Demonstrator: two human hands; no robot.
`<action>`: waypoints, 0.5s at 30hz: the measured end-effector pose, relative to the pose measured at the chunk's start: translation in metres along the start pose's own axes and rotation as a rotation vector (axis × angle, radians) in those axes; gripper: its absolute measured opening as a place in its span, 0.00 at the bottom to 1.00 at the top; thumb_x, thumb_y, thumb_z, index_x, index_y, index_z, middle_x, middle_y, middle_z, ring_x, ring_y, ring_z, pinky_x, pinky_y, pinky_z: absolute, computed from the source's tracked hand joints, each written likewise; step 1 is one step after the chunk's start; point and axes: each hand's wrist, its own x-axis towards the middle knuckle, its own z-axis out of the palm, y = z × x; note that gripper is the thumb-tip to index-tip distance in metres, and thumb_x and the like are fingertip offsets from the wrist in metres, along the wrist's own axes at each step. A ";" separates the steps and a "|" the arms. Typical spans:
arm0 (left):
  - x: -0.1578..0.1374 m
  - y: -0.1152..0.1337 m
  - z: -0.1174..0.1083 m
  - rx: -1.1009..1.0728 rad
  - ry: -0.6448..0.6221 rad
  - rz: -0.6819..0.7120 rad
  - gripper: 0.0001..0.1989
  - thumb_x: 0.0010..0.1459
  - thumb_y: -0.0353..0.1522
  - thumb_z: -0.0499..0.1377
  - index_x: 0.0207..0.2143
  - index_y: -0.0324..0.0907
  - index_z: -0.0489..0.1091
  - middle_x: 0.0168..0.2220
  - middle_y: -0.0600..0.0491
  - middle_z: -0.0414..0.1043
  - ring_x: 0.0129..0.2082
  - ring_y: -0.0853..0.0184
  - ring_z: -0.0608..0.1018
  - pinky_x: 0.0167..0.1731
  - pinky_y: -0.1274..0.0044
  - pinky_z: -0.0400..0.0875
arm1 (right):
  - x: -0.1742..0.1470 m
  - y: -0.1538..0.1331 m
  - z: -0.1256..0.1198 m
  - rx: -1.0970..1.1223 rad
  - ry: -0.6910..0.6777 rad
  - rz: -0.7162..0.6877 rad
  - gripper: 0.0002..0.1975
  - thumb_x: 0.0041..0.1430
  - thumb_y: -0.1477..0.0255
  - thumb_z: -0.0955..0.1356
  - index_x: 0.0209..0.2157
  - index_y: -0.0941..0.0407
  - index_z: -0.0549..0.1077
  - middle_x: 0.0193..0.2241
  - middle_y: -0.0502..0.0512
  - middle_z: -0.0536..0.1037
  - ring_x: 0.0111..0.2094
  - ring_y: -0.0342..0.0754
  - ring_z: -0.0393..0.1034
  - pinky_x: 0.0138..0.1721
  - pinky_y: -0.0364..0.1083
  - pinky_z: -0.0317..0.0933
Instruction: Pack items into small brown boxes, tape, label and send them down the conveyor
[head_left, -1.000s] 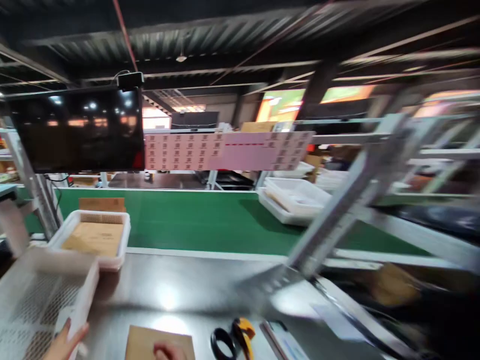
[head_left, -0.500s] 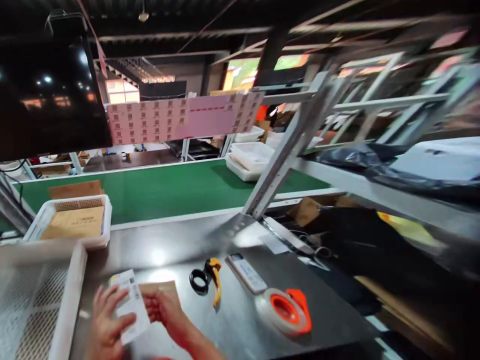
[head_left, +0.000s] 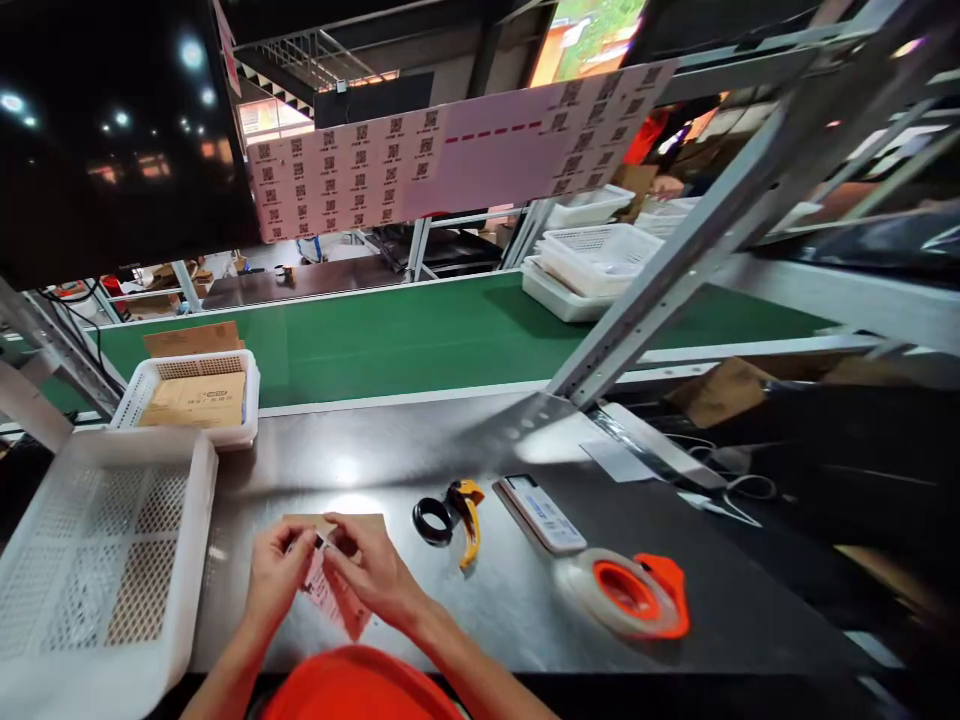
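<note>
Since half a second ago our view has dropped toward the table, and the white label point(head_left: 324, 590) we held flat has been drawn up between both hands, over the brown cardboard envelope point(head_left: 341, 526). Our left hand point(head_left: 277, 575) pinches its upper edge and our right hand point(head_left: 375, 570) closes on it from the other side, fingers narrow; its print is too blurred for us to read.

Overhead hangs a pink sheet point(head_left: 450, 155) of square codes with a red dashed line; none can be read. The cardboard piece in the small white basket point(head_left: 247, 400) carries dark print we cannot make out.

On the shiny steel table point(head_left: 465, 440) lie a black ring with a yellow-handled cutter point(head_left: 454, 510), a flat white device point(head_left: 541, 513) and an orange tape dispenser point(head_left: 630, 592), all well apart from our hands. A perforated white plastic tray point(head_left: 97, 560) sits just beside our left hand. Beyond runs the green conveyor belt point(head_left: 405, 335) with stacked white baskets point(head_left: 592, 265); a slanted grey metal strut point(head_left: 675, 260) crosses in front of it.
</note>
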 end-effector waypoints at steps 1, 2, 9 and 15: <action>-0.001 0.000 0.002 -0.022 0.005 -0.002 0.25 0.49 0.52 0.71 0.33 0.38 0.82 0.30 0.49 0.83 0.28 0.65 0.79 0.30 0.75 0.76 | 0.002 -0.002 0.000 -0.012 0.013 -0.026 0.20 0.65 0.67 0.68 0.57 0.55 0.76 0.37 0.54 0.84 0.35 0.48 0.77 0.39 0.47 0.70; -0.002 0.001 0.004 -0.042 0.007 -0.004 0.25 0.48 0.52 0.72 0.35 0.38 0.82 0.31 0.48 0.83 0.29 0.64 0.80 0.32 0.75 0.76 | 0.005 -0.003 0.000 -0.030 0.024 -0.064 0.17 0.66 0.68 0.67 0.54 0.55 0.76 0.37 0.55 0.84 0.36 0.48 0.77 0.40 0.47 0.70; -0.005 0.004 0.006 -0.003 -0.096 -0.001 0.27 0.51 0.56 0.69 0.34 0.40 0.83 0.31 0.47 0.84 0.32 0.59 0.83 0.35 0.72 0.79 | 0.009 0.007 -0.006 -0.267 0.067 -0.272 0.10 0.64 0.75 0.65 0.39 0.53 0.79 0.33 0.55 0.82 0.35 0.48 0.76 0.38 0.45 0.68; 0.009 -0.023 0.013 0.108 -0.188 0.030 0.33 0.45 0.65 0.65 0.30 0.46 0.84 0.33 0.46 0.85 0.37 0.50 0.85 0.42 0.64 0.84 | 0.007 0.038 -0.004 -0.613 0.089 -0.473 0.10 0.65 0.64 0.68 0.42 0.48 0.83 0.30 0.53 0.84 0.27 0.49 0.75 0.28 0.45 0.65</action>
